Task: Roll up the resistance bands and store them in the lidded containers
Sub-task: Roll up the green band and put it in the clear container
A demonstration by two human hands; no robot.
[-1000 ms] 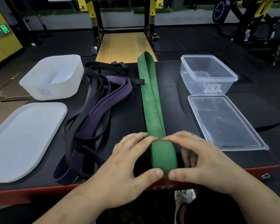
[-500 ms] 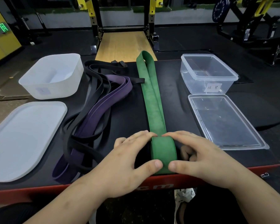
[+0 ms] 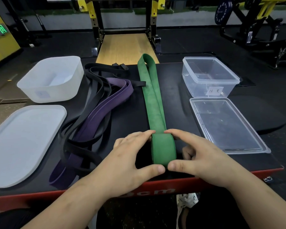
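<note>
A green resistance band (image 3: 153, 103) lies stretched away from me down the middle of the black platform (image 3: 132, 123). Its near end is wound into a small roll between my hands. My left hand (image 3: 129, 161) grips the roll's left side, thumb at the front and fingers over the top. My right hand (image 3: 200, 156) grips the right side the same way. A purple band (image 3: 96, 128) and several black bands (image 3: 82, 113) lie tangled to the left. A clear container (image 3: 210, 78) stands open at the back right, its clear lid (image 3: 228, 126) in front of it.
A frosted white container (image 3: 53, 80) stands open at the back left, its white lid (image 3: 21, 141) lying nearer me. The platform has a red front edge (image 3: 221, 180). Beyond it are a yellow-and-black rack (image 3: 122, 17) and gym machines on the dark floor.
Both hands have rolled the green band's near end a little farther away from me; the roll is slightly thicker and the flat stretch shorter.
</note>
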